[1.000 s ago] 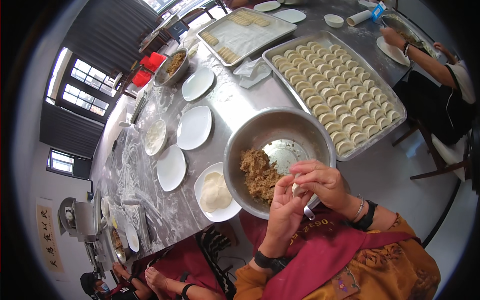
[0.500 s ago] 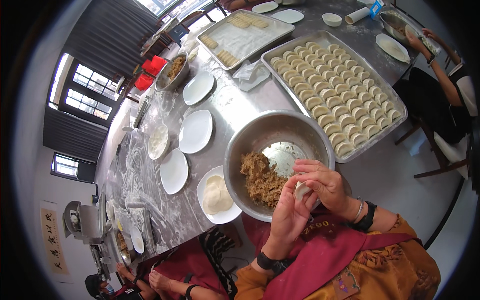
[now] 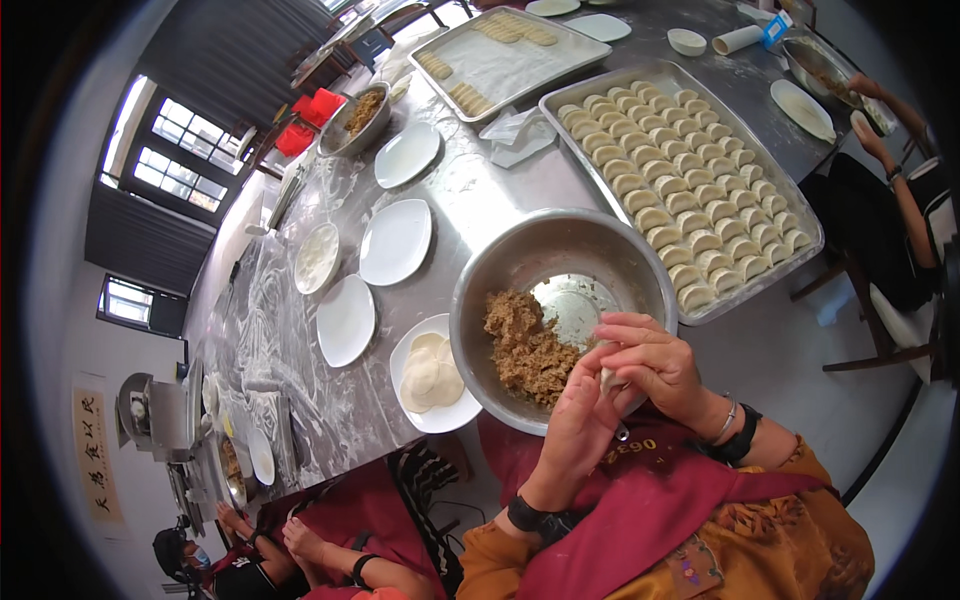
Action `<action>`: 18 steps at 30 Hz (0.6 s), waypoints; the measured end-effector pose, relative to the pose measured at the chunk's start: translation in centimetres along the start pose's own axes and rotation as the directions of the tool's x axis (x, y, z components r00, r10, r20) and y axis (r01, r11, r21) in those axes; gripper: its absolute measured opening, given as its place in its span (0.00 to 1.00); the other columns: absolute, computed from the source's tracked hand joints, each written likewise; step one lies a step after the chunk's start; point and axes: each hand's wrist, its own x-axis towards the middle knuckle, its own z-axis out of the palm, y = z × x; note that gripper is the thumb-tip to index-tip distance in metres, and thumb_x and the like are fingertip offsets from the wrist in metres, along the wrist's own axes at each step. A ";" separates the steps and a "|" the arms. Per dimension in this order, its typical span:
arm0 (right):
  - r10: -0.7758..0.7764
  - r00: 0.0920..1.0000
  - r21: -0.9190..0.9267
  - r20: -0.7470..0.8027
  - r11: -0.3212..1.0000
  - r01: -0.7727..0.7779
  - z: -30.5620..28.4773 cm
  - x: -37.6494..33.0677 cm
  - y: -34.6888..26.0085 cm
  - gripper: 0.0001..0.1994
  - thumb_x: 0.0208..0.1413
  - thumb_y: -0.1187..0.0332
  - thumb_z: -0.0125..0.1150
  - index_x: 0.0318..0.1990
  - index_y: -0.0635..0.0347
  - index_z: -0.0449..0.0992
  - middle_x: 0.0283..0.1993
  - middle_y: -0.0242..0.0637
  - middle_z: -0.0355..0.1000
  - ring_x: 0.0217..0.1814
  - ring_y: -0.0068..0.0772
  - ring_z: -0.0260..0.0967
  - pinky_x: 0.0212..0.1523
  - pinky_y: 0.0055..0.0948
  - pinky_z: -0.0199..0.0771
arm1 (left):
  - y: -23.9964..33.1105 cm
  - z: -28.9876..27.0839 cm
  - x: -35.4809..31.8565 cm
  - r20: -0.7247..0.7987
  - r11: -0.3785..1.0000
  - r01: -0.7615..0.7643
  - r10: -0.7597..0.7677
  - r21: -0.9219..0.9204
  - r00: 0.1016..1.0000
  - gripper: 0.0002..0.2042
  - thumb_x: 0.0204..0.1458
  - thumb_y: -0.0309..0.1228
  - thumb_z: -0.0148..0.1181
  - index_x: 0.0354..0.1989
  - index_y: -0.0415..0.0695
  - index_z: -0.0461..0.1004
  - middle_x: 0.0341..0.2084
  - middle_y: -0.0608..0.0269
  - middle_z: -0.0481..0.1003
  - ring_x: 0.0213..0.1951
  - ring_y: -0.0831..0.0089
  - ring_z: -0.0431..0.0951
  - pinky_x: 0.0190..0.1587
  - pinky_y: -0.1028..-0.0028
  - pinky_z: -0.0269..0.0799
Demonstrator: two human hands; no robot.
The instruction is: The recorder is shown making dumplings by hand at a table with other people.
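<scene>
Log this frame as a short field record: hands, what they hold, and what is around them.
left hand: pressed against the right, closed on the dumpling
right hand: pinching the dumpling
dumpling: mostly hidden between both hands
bowl: metal, brown filling inside, just beyond the hands
wrappers: stacked on a white plate left of the bowl
tray: rows of finished dumplings, right of the bowl

A pale dumpling (image 3: 609, 380) sits pinched between both hands.

The left hand (image 3: 578, 425) and right hand (image 3: 655, 365) are closing around a pale dumpling (image 3: 607, 379), hiding nearly all of it. The fingers (image 3: 625, 325) are covering the near rim of the steel bowl (image 3: 520, 260). At the table's far corner, a tray (image 3: 497, 68) is blurring out.
</scene>
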 end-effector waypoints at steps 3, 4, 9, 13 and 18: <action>0.045 0.999 0.004 0.012 0.999 -0.045 -0.1 0.5 -0.5 0.11 0.44 0.77 0.60 0.38 0.62 0.77 0.55 0.44 0.65 0.61 0.44 0.56 0.58 0.35 0.58 | 0.7 -0.3 -0.3 -0.014 0.997 0.015 -0.014 0.072 1.000 0.26 0.58 0.44 0.42 0.60 0.40 0.53 0.56 0.58 0.58 0.57 0.68 0.60 0.59 0.66 0.55; 0.047 0.998 -0.021 0.033 0.999 -0.047 0.0 0.6 -0.6 0.11 0.43 0.77 0.61 0.38 0.61 0.77 0.55 0.45 0.65 0.62 0.44 0.55 0.58 0.36 0.58 | 0.9 -0.1 -0.4 -0.019 0.998 0.012 -0.011 0.066 1.000 0.26 0.58 0.44 0.42 0.60 0.40 0.53 0.56 0.58 0.58 0.57 0.68 0.60 0.59 0.66 0.55; -0.048 0.997 -0.039 0.062 0.998 0.050 -0.1 1.0 -0.6 0.10 0.39 0.78 0.62 0.32 0.57 0.78 0.54 0.43 0.66 0.61 0.46 0.56 0.57 0.38 0.57 | 2.1 1.1 -0.3 -0.007 0.980 0.038 -0.037 0.194 0.999 0.30 0.57 0.47 0.44 0.59 0.35 0.51 0.55 0.56 0.58 0.56 0.70 0.60 0.58 0.69 0.55; -0.093 0.985 -0.075 0.145 0.992 0.105 -0.7 1.2 0.2 0.10 0.37 0.78 0.63 0.32 0.57 0.78 0.55 0.42 0.65 0.61 0.46 0.56 0.58 0.38 0.57 | 2.3 1.0 -0.2 0.031 0.980 0.072 -0.079 0.186 0.996 0.29 0.58 0.47 0.42 0.59 0.34 0.51 0.55 0.55 0.58 0.56 0.70 0.61 0.58 0.70 0.55; 0.075 0.984 -0.007 0.164 0.997 -0.075 -0.5 1.8 -0.9 0.07 0.35 0.77 0.65 0.27 0.57 0.78 0.57 0.40 0.64 0.63 0.46 0.52 0.59 0.38 0.54 | 2.5 0.7 -0.3 -0.055 0.981 0.128 -0.121 0.145 0.991 0.28 0.59 0.46 0.37 0.59 0.33 0.53 0.55 0.55 0.60 0.56 0.70 0.61 0.59 0.69 0.55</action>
